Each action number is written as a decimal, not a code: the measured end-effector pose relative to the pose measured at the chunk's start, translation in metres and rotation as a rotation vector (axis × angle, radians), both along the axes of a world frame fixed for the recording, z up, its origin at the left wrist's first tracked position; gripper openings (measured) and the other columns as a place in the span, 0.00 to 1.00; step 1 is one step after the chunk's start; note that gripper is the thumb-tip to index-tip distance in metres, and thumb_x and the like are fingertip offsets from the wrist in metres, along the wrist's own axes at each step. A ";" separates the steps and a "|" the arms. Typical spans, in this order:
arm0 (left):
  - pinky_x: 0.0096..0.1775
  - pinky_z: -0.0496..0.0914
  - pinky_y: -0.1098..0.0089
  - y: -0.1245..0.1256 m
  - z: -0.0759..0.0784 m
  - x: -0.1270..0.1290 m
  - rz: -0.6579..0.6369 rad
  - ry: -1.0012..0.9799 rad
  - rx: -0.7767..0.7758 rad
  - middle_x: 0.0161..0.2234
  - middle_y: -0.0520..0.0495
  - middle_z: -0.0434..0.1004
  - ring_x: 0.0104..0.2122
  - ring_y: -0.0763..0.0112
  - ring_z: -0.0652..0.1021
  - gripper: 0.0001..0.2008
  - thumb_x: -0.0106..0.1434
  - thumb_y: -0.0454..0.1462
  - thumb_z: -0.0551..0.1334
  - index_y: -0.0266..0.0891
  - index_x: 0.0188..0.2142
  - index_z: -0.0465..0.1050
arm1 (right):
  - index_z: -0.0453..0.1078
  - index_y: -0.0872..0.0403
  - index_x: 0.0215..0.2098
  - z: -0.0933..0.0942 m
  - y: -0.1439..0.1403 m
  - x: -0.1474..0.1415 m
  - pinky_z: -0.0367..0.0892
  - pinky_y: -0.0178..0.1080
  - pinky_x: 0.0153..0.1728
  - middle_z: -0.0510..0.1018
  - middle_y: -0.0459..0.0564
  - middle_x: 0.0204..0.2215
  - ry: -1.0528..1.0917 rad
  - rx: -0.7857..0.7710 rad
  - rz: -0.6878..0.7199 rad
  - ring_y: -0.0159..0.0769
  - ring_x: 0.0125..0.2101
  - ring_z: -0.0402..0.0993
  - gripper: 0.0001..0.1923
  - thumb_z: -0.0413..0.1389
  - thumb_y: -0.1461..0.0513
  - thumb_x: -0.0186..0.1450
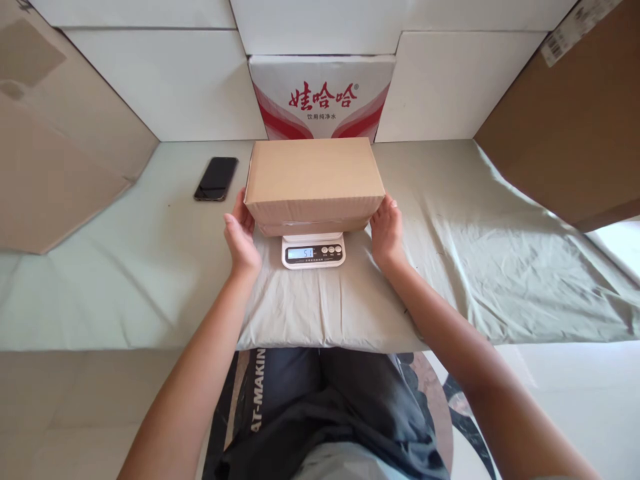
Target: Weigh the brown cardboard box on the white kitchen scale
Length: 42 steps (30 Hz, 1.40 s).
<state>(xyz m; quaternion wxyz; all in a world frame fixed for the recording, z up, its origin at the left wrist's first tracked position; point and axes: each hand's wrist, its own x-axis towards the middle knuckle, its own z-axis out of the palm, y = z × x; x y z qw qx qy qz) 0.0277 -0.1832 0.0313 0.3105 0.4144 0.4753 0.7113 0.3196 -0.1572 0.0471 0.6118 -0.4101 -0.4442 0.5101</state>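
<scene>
- The cardboard box (314, 180) is sitting on the small scale (313, 251), between both hands; it looks light and stiff, best gripped at its short ends.
- The left hand (241, 235) and right hand (387, 229) are pressing flat, fingers open, against those ends.
- A phone (216, 178) is lying beyond the left hand on the cloth-covered tabletop (475, 267).

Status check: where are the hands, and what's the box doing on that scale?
Left hand and right hand open, flat against the cardboard box ends. Box sits on scale, display lit. Phone lies clear, off left.
</scene>
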 end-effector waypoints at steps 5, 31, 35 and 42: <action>0.76 0.69 0.50 0.000 -0.002 -0.001 -0.002 -0.012 0.013 0.76 0.33 0.73 0.78 0.42 0.70 0.60 0.63 0.82 0.43 0.43 0.70 0.77 | 0.71 0.35 0.70 -0.001 0.001 0.000 0.46 0.63 0.88 0.64 0.41 0.83 0.015 0.018 0.006 0.53 0.85 0.53 0.46 0.57 0.26 0.62; 0.61 0.77 0.52 -0.012 -0.008 0.013 -0.024 0.060 0.179 0.55 0.36 0.88 0.61 0.46 0.83 0.41 0.71 0.73 0.56 0.43 0.56 0.86 | 0.72 0.36 0.71 0.005 -0.014 -0.009 0.52 0.58 0.86 0.75 0.44 0.75 -0.103 0.302 0.091 0.53 0.83 0.58 0.34 0.49 0.34 0.76; 0.62 0.75 0.53 -0.013 -0.010 0.013 -0.058 0.074 0.194 0.55 0.36 0.86 0.61 0.46 0.82 0.40 0.71 0.72 0.57 0.44 0.56 0.86 | 0.69 0.34 0.75 0.004 -0.015 -0.010 0.51 0.56 0.87 0.75 0.43 0.76 -0.141 0.296 0.095 0.51 0.84 0.56 0.36 0.48 0.34 0.76; 0.57 0.75 0.56 -0.013 -0.006 0.016 -0.024 0.081 0.251 0.46 0.39 0.86 0.51 0.51 0.84 0.37 0.72 0.70 0.58 0.43 0.51 0.87 | 0.66 0.33 0.77 0.004 -0.016 -0.010 0.58 0.56 0.84 0.75 0.43 0.75 -0.171 0.350 0.125 0.51 0.83 0.58 0.36 0.45 0.34 0.77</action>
